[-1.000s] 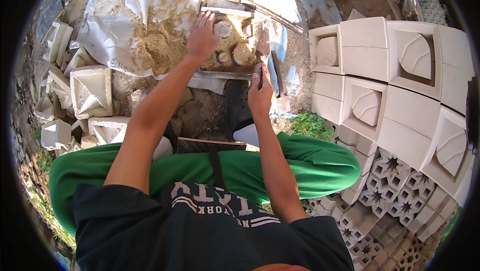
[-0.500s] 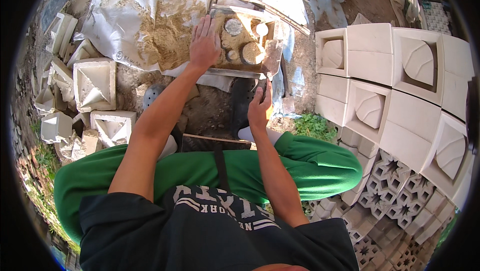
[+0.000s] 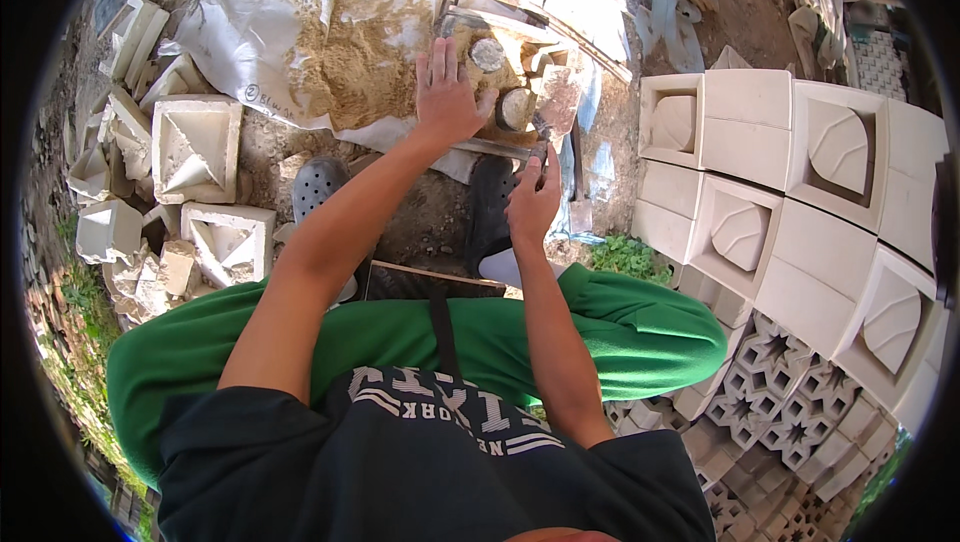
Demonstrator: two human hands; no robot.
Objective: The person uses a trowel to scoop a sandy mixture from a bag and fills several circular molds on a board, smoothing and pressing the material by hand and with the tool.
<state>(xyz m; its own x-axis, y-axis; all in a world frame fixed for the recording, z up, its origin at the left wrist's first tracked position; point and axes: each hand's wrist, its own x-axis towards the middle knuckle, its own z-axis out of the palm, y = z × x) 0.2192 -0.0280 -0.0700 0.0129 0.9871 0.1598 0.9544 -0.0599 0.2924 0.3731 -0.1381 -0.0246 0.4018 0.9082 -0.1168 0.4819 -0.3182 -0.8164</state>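
Observation:
In front of my feet lies a shallow rectangular frame (image 3: 505,148) of sand, with round grey-white discs (image 3: 488,54) set in it. My left hand (image 3: 450,100) lies flat over the frame's left side, fingers stretched and thumb apart, with nothing in its grip. My right hand (image 3: 535,198) is wrapped round the handle of a trowel (image 3: 560,100). The trowel's flat, sand-smeared blade points away from me, over the frame's right side. A second round disc (image 3: 516,110) sits just left of the blade. What lies under my left palm is hidden.
A white sheet (image 3: 230,42) with a heap of damp sand (image 3: 365,72) spreads left of the frame. Broken pale block moulds (image 3: 197,150) pile up at far left. Stacked pale decorative blocks (image 3: 740,217) stand on the right. A long-handled tool (image 3: 579,204) lies beside the frame.
My left hand has shifted right, its thumb now spread over the sand. The trowel blade has tilted a little in my right hand. The whole view has shifted slightly.

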